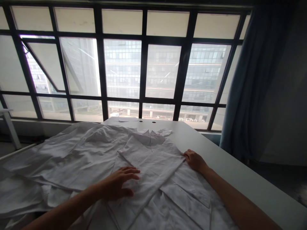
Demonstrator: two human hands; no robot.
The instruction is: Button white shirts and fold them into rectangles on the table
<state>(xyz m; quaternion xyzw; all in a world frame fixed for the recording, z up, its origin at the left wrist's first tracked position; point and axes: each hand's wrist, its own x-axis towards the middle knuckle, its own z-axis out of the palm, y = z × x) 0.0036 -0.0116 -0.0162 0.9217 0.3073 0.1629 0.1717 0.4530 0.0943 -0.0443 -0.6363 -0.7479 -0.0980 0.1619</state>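
A white collared garment (pixel 153 166), which looks like a shirt or lab coat, lies spread on the white table with its collar toward the window. My left hand (pixel 120 183) hovers over or rests lightly on the middle of it, fingers apart and thumb out. At the right edge, near the shoulder, my right hand (pixel 194 159) has its fingers closed on the cloth. A folded sleeve or panel runs diagonally across the front from that spot. More white cloth (pixel 79 153) lies rumpled to the left.
The white table (pixel 230 169) extends to the right and back, with two dark round holes near its far edge. Behind it stands a dark-framed window (pixel 141 67), one pane tilted open at left. A blue curtain (pixel 251 86) hangs at right. A white frame leg (pixel 11 129) stands at far left.
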